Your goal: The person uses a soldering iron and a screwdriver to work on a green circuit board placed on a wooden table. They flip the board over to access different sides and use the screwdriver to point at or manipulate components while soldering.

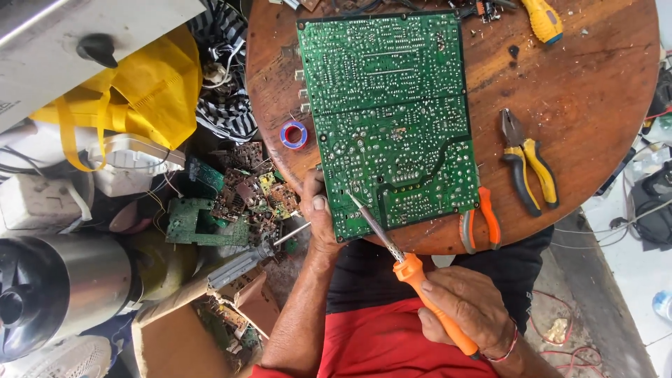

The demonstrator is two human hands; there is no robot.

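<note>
A large green circuit board (389, 115) lies solder side up on a round wooden table (595, 105). My left hand (320, 213) grips the board's near left corner, thumb on top. My right hand (467, 306) holds an orange-handled soldering iron (413, 273); its metal tip touches the board near that same corner. Below the table edge, a second tool with a thin metal rod (269, 246) lies beside my left wrist.
Black-and-yellow pliers (526, 166) and orange-handled cutters (483, 220) lie on the table right of the board. A red-and-blue tape roll (294, 134) sits left of it, a yellow screwdriver handle (543, 19) at the far edge. Scrap boards (231, 203), a yellow bag (150, 94) and a steel pot (56, 287) crowd the floor left.
</note>
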